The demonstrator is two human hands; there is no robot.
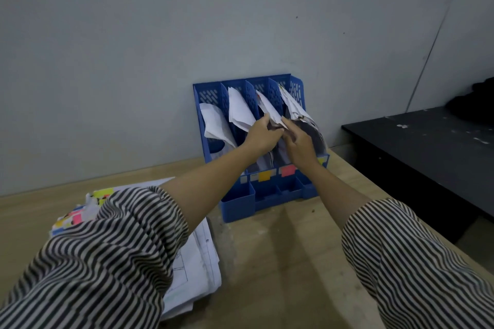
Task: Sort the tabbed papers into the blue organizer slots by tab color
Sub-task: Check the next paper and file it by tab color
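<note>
A blue organizer (238, 204) with several upright slots stands against the wall on the wooden table. Papers lean in each slot. Coloured labels sit on its front: an orange one (264, 176) and a red one (288, 170). Both my hands reach into the third slot. My left hand (260, 136) and my right hand (299, 143) pinch the lower edge of a paper (268, 108) leaning there. A stack of tabbed papers (197, 262) lies on the table at the left, partly hidden by my left sleeve, with yellow and pink tabs showing.
The wooden table (280, 262) runs to the grey wall behind the organizer. A black table (427, 147) stands to the right, lower and apart, with a dark object on its far corner.
</note>
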